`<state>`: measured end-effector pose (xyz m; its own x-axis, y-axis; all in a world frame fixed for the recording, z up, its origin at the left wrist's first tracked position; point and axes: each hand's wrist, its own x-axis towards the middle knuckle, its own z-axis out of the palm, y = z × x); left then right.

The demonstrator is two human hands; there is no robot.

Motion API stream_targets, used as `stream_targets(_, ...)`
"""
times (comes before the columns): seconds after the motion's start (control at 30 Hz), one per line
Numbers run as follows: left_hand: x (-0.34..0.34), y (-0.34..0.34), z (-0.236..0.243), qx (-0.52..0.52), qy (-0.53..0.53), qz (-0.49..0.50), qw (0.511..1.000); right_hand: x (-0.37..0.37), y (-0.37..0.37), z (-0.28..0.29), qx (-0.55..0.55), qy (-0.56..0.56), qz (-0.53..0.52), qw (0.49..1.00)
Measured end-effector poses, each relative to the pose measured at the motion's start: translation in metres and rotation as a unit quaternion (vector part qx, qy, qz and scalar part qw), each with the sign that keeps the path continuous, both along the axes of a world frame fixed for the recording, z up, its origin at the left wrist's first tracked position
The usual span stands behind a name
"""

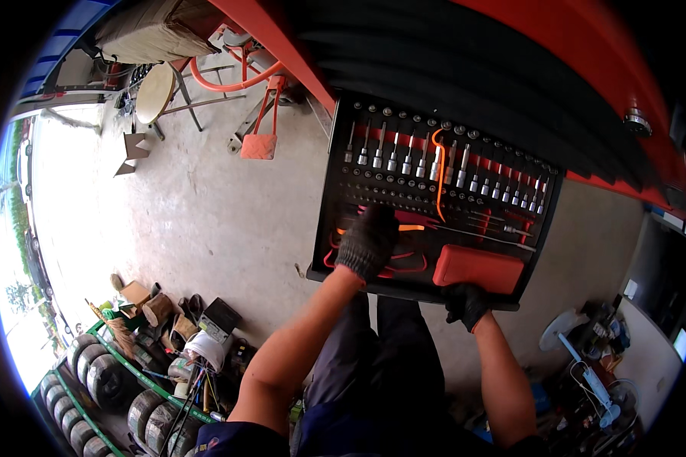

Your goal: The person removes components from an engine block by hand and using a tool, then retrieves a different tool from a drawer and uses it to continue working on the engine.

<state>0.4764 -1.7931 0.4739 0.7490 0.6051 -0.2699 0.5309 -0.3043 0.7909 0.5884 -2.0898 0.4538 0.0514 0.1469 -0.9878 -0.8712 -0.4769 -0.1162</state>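
Both my hands wear dark knit gloves. My left hand [370,242] is closed in a fist over the front left of the open tool drawer [404,288]. An orange pry tool [411,228] shows on both sides of that fist; the fingers' grip is partly hidden. My right hand [466,303] curls round the drawer's front edge, just below a red plastic case [478,269]. A second orange hooked tool [440,179] lies across the rows of bit sockets [407,164]. Red bent tools [411,263] lie beside my left hand, and thin rods [488,237] lie farther right.
The red tool cabinet [274,46] rises beyond the drawer. A round stool [155,93] and a red-orange wheeled frame [259,145] stand far left on the concrete floor [221,221]. Racked tyres [103,377] and piled boxes are lower left; a fan [560,329] and clutter are lower right.
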Motion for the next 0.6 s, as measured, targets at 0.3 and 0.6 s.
stream_targets(0.3,0.095,0.122,-0.004,0.093,0.129,0.000,0.987,0.000,0.005,0.003,-0.013,-0.016,0.018,1.000)
stream_targets(0.6,0.094,0.131,-0.033,0.077,-0.038,0.072,0.994,-0.002,-0.008,-0.008,-0.031,-0.007,-0.012,0.999)
